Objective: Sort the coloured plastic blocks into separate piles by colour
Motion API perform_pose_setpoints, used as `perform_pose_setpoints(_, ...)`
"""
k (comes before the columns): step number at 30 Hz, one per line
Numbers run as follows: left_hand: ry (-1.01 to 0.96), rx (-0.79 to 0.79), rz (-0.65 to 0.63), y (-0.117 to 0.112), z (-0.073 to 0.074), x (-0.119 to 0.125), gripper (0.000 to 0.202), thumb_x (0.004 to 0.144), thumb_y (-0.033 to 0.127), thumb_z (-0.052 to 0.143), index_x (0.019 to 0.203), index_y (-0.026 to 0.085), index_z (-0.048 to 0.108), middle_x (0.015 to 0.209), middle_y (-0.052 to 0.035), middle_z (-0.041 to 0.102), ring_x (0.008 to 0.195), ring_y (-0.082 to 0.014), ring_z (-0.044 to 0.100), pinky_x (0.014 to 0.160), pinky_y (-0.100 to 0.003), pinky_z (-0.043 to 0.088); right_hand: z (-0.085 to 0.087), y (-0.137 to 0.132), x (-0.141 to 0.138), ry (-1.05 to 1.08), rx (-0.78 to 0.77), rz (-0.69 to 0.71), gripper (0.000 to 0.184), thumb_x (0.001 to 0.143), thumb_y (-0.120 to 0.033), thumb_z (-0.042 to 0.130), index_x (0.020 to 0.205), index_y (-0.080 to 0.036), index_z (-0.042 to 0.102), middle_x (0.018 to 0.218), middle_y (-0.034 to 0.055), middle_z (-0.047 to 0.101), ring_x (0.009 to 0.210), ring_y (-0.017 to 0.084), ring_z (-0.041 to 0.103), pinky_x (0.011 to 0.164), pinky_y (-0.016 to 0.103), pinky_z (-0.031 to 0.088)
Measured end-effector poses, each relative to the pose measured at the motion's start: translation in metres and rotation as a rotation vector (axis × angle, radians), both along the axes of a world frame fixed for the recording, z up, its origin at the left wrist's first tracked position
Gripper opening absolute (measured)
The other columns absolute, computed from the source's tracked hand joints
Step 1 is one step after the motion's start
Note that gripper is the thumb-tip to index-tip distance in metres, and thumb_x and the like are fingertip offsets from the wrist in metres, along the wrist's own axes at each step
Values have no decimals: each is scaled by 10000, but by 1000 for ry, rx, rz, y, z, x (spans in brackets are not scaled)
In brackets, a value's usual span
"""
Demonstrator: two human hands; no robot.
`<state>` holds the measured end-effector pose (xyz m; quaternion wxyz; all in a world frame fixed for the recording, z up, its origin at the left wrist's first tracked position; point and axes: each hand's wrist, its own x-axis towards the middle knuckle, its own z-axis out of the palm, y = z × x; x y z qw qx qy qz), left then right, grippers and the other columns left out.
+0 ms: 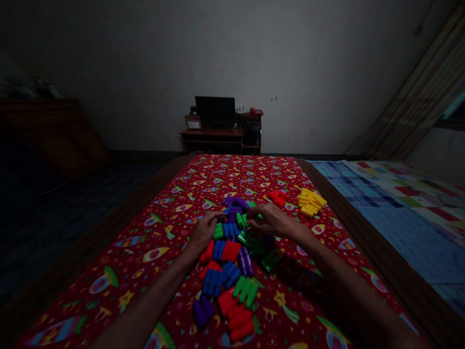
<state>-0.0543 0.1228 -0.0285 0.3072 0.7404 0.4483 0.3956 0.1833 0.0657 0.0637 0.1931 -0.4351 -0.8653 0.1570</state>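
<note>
Brightly coloured plastic toy blocks with rounded, ribbed sides lie in a loose heap on a red patterned cloth. My left hand (206, 231) rests at the heap's left side with its fingers stretched over the blocks, next to a green block (218, 231) and a blue block (230, 230). From the right, my right hand (271, 219) reaches in with fingers bent together at a small green block (241, 220); the fingertips are partly hidden. Purple blocks (236, 202) lie just beyond both hands. Closer to me are red blocks (240, 322), a blue block (213, 281) and a purple block (203, 311).
Yellow blocks (311, 201) sit grouped at the right, beside a few red blocks (277, 198). The red cloth (232, 169) has dark brown borders. A desk with a black monitor (215, 111) stands against the far wall. Bedding (378, 213) spreads out on the right.
</note>
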Motion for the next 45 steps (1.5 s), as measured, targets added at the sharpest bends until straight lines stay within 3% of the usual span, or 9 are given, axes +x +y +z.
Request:
perform_pose_setpoints(4, 4, -9, -2, -1, 2, 0, 343, 790, 287, 414, 927, 195, 715, 1009, -62, 737, 955, -221, 680, 876, -365, 536, -11, -22, -24, -93, 24, 256, 247, 860, -379, 634, 1015, -187, 656, 891, 53, 655, 774, 150, 577, 642, 236, 382)
perform_pose_setpoints(10, -20, -24, -19, -4, 6, 0, 338, 797, 299, 430, 942, 202, 719, 992, -50, 739, 950, -214, 678, 875, -354, 534, -44, -41, -43, -203, 333, 193, 317, 900, -345, 570, 1179, -200, 535, 1026, 94, 603, 896, 190, 536, 727, 286, 398)
perform_pose_setpoints(16, -5, -12, -11, -1, 4, 0, 335, 783, 276, 423, 912, 210, 725, 949, -46, 745, 916, -209, 687, 844, -343, 542, -19, -20, -23, -141, 127, 221, 239, 866, -396, 615, 953, -178, 569, 761, 9, 602, 646, 116, 487, 573, 229, 301)
perform_pose_setpoints(20, 4, 3, 3, 0, 3, 1, 338, 780, 271, 412, 891, 202, 724, 934, -55, 745, 894, -211, 692, 846, -350, 542, 1, 3, 7, -55, 89, -60, 148, 861, -307, 615, 892, -166, 583, 709, -10, 604, 570, 86, 452, 537, 210, 256)
perform_pose_setpoints(24, 8, 0, 13, 0, 3, 0, 331, 786, 277, 415, 881, 198, 722, 934, -60, 747, 895, -221, 693, 843, -368, 547, -9, 27, 50, -24, 178, -473, 169, 875, -295, 592, 955, -147, 608, 785, 49, 664, 651, 132, 545, 575, 222, 305)
perform_pose_setpoints(28, 2, 2, -2, 1, 2, 0, 333, 787, 275, 413, 889, 200, 722, 936, -54, 747, 897, -210, 693, 850, -354, 546, -19, 35, 67, -120, 230, -665, 239, 904, -292, 548, 1061, -126, 618, 808, 98, 690, 720, 190, 600, 601, 251, 327)
perform_pose_setpoints(31, -21, -25, -4, 1, 0, 0, 330, 783, 284, 424, 896, 192, 720, 957, -65, 744, 918, -224, 688, 865, -375, 542, -14, 23, 41, -105, 218, -541, 239, 931, -304, 506, 1029, -131, 639, 742, 77, 676, 656, 176, 590, 593, 257, 334)
perform_pose_setpoints(38, -408, -224, -35, 1, -1, -2, 338, 689, 309, 555, 948, 149, 702, 989, -95, 736, 950, -250, 676, 934, -417, 508, -33, -31, -68, -33, 323, 365, 307, 956, -380, 473, 1145, -167, 587, 1185, 108, 605, 1126, 195, 513, 879, 288, 403)
perform_pose_setpoints(45, -522, -323, 26, 1, -2, -3, 356, 653, 287, 629, 970, 143, 703, 992, -84, 725, 936, -236, 665, 830, -344, 524, -49, -16, -60, -185, 234, 248, 178, 957, -279, 483, 972, -209, 646, 1022, 58, 639, 985, 177, 543, 791, 292, 385)
